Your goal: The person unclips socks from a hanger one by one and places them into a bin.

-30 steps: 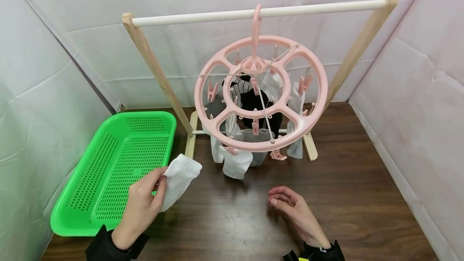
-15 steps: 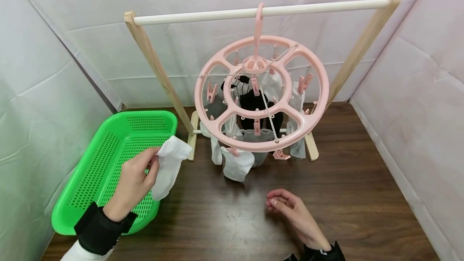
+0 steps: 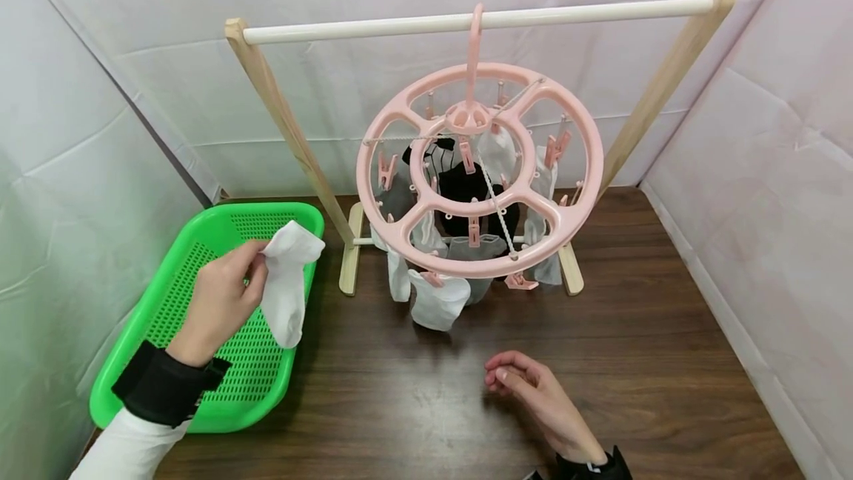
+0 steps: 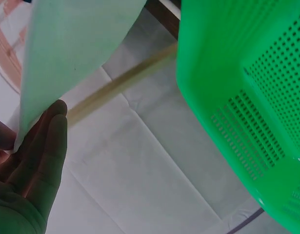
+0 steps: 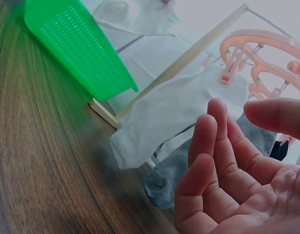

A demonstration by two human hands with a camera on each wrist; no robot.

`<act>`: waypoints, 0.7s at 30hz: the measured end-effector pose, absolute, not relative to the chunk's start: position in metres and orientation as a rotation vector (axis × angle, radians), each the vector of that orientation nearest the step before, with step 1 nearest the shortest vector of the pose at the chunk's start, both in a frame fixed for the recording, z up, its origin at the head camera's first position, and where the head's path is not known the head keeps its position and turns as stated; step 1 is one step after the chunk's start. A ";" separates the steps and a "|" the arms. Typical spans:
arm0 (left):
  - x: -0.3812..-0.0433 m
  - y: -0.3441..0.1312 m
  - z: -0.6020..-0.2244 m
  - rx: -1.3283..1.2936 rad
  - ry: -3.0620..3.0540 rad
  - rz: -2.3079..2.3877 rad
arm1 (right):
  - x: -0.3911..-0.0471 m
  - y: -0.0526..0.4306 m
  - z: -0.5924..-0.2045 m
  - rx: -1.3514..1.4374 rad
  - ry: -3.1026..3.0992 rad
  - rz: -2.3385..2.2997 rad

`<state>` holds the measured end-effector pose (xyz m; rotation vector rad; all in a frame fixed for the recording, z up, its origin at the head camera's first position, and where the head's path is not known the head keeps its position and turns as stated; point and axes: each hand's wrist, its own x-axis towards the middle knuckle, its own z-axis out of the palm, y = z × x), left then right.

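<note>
My left hand (image 3: 223, 298) pinches a white sock (image 3: 286, 284) by its upper edge, and the sock dangles over the right side of the green basket (image 3: 243, 391). In the left wrist view the sock (image 4: 76, 48) hangs between thumb and fingers. My right hand (image 3: 540, 398) is held low at the front, its fingers loosely bent around nothing. Behind it a round pink clip hanger (image 3: 566, 224) carries several socks, among them a white sock (image 3: 436, 302) clipped at the front rim. The right wrist view shows that white sock (image 5: 174, 112) close beyond the right fingers.
The hanger hooks over a white rod (image 3: 373, 25) on a wooden stand (image 3: 286, 124). A pink clip (image 3: 521, 282) at the hanger's front right holds nothing visible. White sheet walls (image 3: 766, 169) enclose the brown table (image 3: 666, 361) at the back and sides.
My left hand has moved left and a little up with the white sock, from beside the basket to over it. The right hand has barely shifted. The hanger turned slightly.
</note>
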<state>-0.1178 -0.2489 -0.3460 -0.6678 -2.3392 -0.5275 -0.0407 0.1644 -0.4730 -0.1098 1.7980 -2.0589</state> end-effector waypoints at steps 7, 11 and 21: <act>-0.127 -0.264 -0.345 -0.569 -2.397 -0.532 | -0.039 0.163 -0.474 -0.115 1.799 -2.061; -0.133 -0.273 -0.350 -0.517 -2.413 -0.531 | -0.038 0.162 -0.473 -0.094 1.800 -2.060; -0.153 -0.294 -0.370 -0.461 -2.521 -0.539 | -0.039 0.157 -0.473 -0.091 1.819 -2.063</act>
